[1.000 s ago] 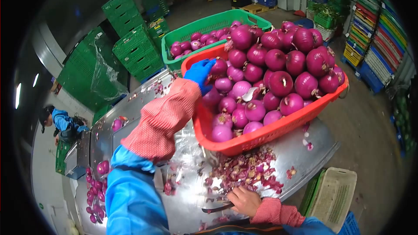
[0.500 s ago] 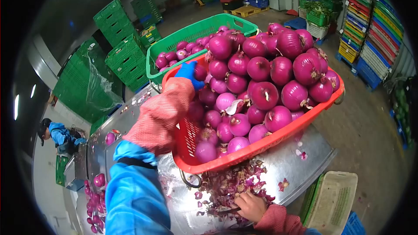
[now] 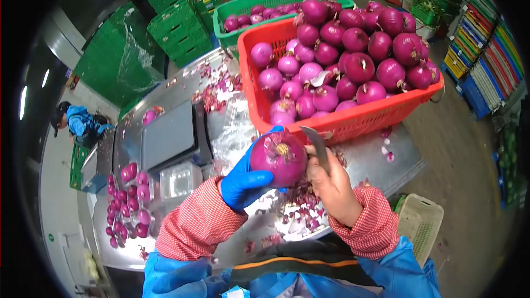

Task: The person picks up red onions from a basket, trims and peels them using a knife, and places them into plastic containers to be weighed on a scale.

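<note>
A large red onion rests in my left hand, which wears a blue glove and has its fingers wrapped round the onion. The dry root or stem tuft of the onion faces up toward me. My bare right hand grips a knife with a short curved blade, held upright close beside the onion. Just beyond both hands stands a red basket heaped with red onions. Loose onion skins lie on the metal table below my hands.
Behind the red basket is a green basket with more onions. On the metal table sit a grey scale, clear plastic trays and several onions. A pale crate stands at right. Another person is at far left.
My left hand has come back from the red basket with an onion. My right hand has risen from the skins with the knife. The view has shifted, showing the scale and trays.
</note>
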The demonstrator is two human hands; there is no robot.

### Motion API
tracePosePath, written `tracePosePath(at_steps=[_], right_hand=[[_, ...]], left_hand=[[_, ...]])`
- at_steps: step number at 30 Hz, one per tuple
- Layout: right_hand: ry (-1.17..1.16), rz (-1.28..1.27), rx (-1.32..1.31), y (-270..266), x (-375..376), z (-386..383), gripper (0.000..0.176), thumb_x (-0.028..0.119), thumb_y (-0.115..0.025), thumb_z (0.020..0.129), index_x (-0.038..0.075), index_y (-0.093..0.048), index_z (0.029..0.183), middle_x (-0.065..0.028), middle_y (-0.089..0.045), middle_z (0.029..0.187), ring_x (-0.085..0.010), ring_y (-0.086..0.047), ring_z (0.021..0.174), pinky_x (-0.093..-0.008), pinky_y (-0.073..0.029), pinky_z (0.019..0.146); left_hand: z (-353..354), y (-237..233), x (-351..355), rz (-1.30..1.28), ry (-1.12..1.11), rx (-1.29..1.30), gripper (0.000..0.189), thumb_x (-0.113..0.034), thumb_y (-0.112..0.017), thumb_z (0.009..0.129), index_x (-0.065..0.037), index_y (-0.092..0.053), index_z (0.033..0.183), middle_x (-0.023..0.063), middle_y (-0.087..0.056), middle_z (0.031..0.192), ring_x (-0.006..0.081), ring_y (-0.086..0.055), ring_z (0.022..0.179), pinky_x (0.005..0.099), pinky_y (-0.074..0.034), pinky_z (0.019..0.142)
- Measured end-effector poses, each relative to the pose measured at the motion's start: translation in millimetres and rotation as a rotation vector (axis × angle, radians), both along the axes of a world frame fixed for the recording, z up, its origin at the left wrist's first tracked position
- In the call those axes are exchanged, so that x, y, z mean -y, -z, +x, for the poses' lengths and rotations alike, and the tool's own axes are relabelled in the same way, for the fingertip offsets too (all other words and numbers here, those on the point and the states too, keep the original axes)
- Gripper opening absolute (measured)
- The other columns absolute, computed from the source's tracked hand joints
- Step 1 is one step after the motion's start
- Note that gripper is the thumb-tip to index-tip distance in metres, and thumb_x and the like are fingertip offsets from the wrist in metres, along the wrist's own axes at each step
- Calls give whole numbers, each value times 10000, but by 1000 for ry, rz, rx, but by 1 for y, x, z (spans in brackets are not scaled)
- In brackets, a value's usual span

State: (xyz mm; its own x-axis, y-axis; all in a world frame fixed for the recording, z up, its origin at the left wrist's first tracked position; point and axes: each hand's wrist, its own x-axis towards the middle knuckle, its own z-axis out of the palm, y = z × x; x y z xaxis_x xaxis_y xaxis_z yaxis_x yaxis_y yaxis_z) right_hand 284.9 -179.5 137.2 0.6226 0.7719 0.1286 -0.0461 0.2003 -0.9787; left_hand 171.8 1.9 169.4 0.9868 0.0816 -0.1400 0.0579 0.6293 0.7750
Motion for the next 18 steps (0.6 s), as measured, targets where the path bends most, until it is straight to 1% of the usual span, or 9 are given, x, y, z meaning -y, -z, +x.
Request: tracePosePath(at_steps=[2,4,5,8,9,12,13,16,18], right_hand=[[16,-139,215,3,3,-8,294,161,-575,970,1,-563,1216,-94,-644,973,-206,-659,913,-335,-512,729],[76,-191,647,12,9,-8,267,121,-619,898,14,-607,1143,-104,-642,955,-245,-663,878,-351,-526,703],[104,-212,863,15,12,-9,257,101,-641,862,21,-629,1106,-109,-640,946,-264,-665,860,-359,-532,690],[104,-343,1164,7,18,-24,293,83,-676,758,46,-655,1048,-78,-617,874,-259,-641,785,-350,-538,663],[152,-330,1272,10,17,-26,303,88,-675,740,61,-653,1041,-60,-592,828,-215,-622,739,-322,-533,638],[131,-377,1309,14,17,-30,269,86,-647,766,51,-644,1033,-59,-595,830,-212,-624,741,-323,-530,626],[152,-366,1334,16,17,-30,253,91,-624,787,45,-638,1036,-57,-593,816,-209,-624,737,-321,-526,619],[161,-346,1318,28,16,-25,241,96,-617,796,36,-636,1028,-60,-594,807,-210,-628,739,-316,-525,618],[170,-321,1308,32,17,-26,236,99,-616,800,36,-635,1027,-63,-597,798,-220,-632,724,-322,-527,613]], left_hand=[[-18,23,14,-25,-115,17,945,-201,-830,727,-76,-298,1497,126,-486,1396,274,-566,1225,417,-531,965],[-32,36,21,-53,-220,12,916,-210,-830,725,-60,-328,1476,125,-493,1388,274,-552,1239,416,-506,1000],[-39,47,23,11,-269,9,867,-233,-828,727,-46,-374,1441,116,-513,1366,264,-536,1248,406,-458,1050],[-51,66,32,162,-370,-37,840,-243,-823,729,-43,-395,1424,108,-536,1340,246,-544,1228,398,-439,1064],[-55,72,33,163,-373,-10,816,-231,-815,733,-35,-409,1413,103,-548,1326,230,-544,1220,394,-427,1070],[-63,74,39,218,-398,-19,797,-221,-810,736,-36,-418,1405,102,-546,1330,227,-543,1222,392,-430,1066],[-65,77,38,220,-388,-29,794,-219,-811,739,-35,-419,1404,104,-546,1332,225,-540,1224,392,-430,1063],[-68,71,41,258,-309,-72,790,-212,-807,745,-30,-416,1406,109,-556,1323,225,-543,1222,393,-434,1059],[-70,71,43,181,-264,-90,769,-229,-794,759,-21,-422,1399,115,-567,1309,231,-550,1215,395,-437,1055]])
